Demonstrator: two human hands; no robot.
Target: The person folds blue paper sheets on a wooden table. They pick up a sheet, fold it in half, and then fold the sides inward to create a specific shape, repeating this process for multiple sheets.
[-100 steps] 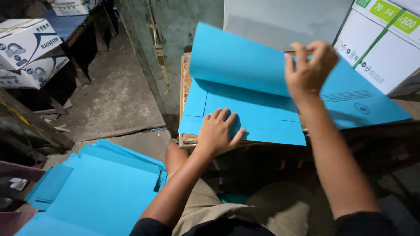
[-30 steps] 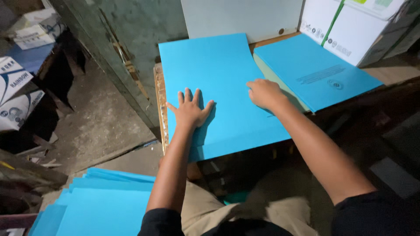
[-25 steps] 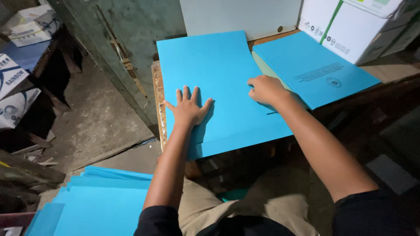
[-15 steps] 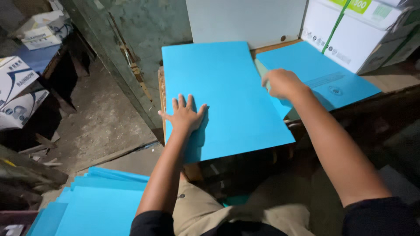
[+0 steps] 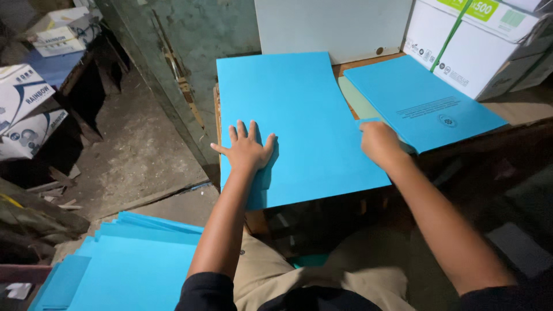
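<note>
Wooden table (image 5: 216, 109) bearing a folded blue sheet (image 5: 311, 115): left hand (image 5: 246, 150) lies open and flat upon it; right hand (image 5: 379, 141), closed, pinches the near corner of the blue stack (image 5: 423, 101) alongside.

Hands (image 5: 247, 150) on blue folded sheet (image 5: 299, 115)

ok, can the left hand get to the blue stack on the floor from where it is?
Probably yes. The left hand lies flat on the blue sheet, holding nothing, and the floor stack sits on its own side with nothing between.
</note>
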